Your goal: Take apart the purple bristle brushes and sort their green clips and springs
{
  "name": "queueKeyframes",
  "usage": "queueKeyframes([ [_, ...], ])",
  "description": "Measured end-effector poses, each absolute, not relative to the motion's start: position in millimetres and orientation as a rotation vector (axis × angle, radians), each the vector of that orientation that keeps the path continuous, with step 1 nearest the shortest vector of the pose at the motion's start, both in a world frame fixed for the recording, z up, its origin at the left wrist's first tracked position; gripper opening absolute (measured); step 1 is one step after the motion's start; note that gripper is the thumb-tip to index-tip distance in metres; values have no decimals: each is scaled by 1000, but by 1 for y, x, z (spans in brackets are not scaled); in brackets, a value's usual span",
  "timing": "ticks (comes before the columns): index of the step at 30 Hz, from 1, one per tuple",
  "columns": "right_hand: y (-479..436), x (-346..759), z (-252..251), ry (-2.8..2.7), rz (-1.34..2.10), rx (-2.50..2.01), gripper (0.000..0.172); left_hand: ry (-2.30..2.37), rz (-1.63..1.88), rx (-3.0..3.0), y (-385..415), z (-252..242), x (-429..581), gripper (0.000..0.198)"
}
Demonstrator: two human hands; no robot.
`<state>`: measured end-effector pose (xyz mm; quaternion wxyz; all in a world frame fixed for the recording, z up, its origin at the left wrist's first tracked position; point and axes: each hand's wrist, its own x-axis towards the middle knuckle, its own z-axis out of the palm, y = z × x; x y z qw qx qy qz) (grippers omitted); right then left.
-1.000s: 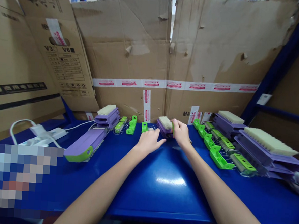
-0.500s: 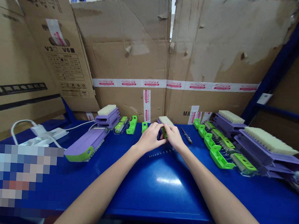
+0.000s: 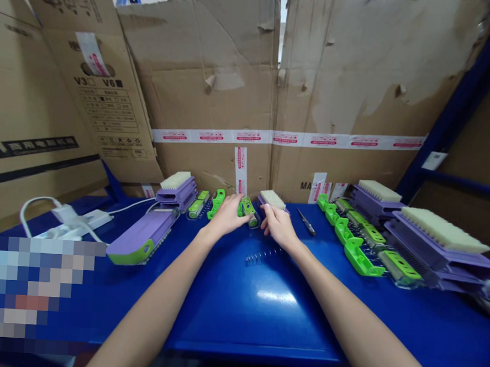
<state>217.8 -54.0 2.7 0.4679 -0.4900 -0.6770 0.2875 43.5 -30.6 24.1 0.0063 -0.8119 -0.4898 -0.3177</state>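
My left hand [image 3: 227,214] is over the blue table with thumb and fingers apart, beside a clear part with a green top [image 3: 249,210]. Whether its fingertips touch that part I cannot tell. A bright green bracket [image 3: 240,210] is partly hidden by the hand. My right hand [image 3: 279,225] hovers with loosely bent, separated fingers and nothing visible in them. Just behind it stands a purple brush part with a cream bristle pad [image 3: 273,199]. In front of both hands lies a thin metal coil spring [image 3: 259,257].
A screwdriver [image 3: 307,223] lies right of my hands. Further right are several green brackets [image 3: 359,258], clear green-topped parts [image 3: 400,268] and purple brush parts [image 3: 441,234]. On the left are a purple-and-green brush [image 3: 142,238] and a white power strip [image 3: 74,224]. Cardboard [image 3: 217,93] walls the back.
My left hand has moved left and its fingers have parted. The clear green-topped part now lies left of the purple brush part. My right hand has drawn back slightly from it.
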Motion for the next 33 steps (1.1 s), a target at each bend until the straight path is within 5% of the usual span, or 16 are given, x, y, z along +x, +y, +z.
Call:
queueKeyframes([
  [10,-55,219,4,-1672,668,-1193,45,-1500,-490,-2513,-43,26,49,40],
  [33,-54,222,6,-1617,671,-1164,48,-1317,-335,-2406,-69,22,83,22],
])
